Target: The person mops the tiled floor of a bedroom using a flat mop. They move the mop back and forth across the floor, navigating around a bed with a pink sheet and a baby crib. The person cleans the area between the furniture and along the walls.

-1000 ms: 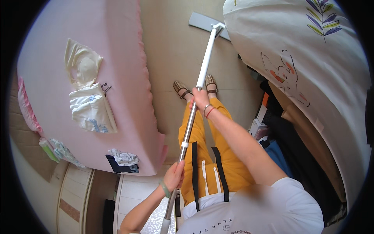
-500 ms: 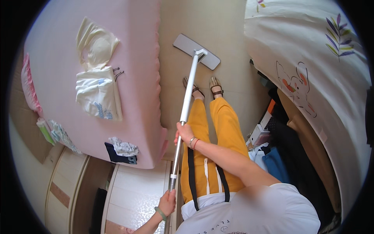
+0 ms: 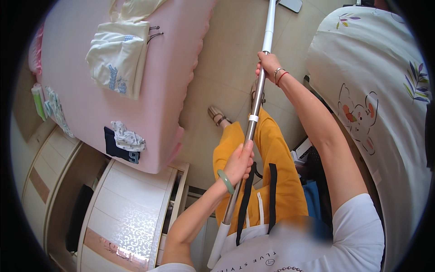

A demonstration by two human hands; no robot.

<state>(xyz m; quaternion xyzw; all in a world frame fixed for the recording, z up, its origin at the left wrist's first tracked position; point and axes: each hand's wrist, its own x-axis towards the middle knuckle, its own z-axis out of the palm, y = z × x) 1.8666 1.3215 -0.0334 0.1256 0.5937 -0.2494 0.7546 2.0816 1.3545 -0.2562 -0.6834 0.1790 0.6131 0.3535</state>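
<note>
Left hand [image 3: 239, 164] wrapped closed around the lower stretch of the mop handle [image 3: 253, 113], thumb and fingers curled right round the metal, a green bangle [image 3: 225, 181] at the wrist; held close to the body, probably as the pivot that steers the pole. Right hand [image 3: 268, 65] clasped shut higher up the same handle, arm stretched well forward, a silver bangle and a red cord [image 3: 279, 76] on that wrist; placed far along the shaft, most likely to press and guide the far end. Both grips firm on the pole, well apart from each other, a spacing that gives leverage over so long a tool. Handle slanted from a white end cap [image 3: 217, 245] by the torso up and away across the beige tiled floor [image 3: 226, 68]; mop head [image 3: 290, 4] only just showing at the top edge, flat on the floor in the aisle between the two beds. Yellow trousers [image 3: 276, 172] and sandalled feet [image 3: 217, 115] directly beneath the shaft, one foot ahead, a stance suited to pushing. Pink bed [image 3: 90, 109] to the left, carrying a folded cream garment [image 3: 118, 56], a spotted cloth on a dark folded piece [image 3: 124, 143], and small items along its far edge; white patterned bedside cabinet [image 3: 127, 208] just beside the bed's corner. Off-white quilt with leaf and bear prints [image 3: 376, 90] to the right, its edge hanging close to the outstretched arm.
</note>
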